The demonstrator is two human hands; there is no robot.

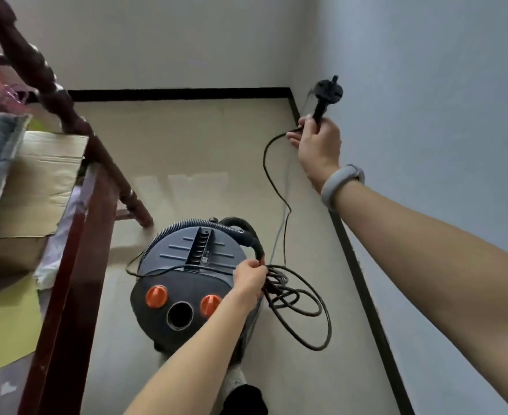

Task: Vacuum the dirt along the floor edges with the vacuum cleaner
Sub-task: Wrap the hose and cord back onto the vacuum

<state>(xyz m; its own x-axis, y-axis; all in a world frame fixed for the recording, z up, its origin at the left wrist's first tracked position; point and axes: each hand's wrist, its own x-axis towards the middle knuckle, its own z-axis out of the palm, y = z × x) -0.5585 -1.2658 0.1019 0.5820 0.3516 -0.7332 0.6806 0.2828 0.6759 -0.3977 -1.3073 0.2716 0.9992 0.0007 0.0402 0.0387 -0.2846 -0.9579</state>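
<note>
Black skirting [174, 94] borders the beige tiled floor [204, 151] where it meets the walls, and the vacuum cleaner [186, 283] stands on that floor near the right-hand wall, just beside the dark wooden bed frame [76, 235]. We note the right hand [317, 145] clenched round the power cord just below the plug [329, 91], which it holds up against the right wall [441, 115]; whether a socket sits there we cannot tell. The left hand [248, 278] grasps a bundle of looped power cord [297, 298] at the canister's side, the loose coils lying on the floor. We judge the step to be setup: powering the machine, not yet vacuuming. Next, the plug needs seating, the cord released, and the hose [237, 227] taken up toward the skirting.
</note>
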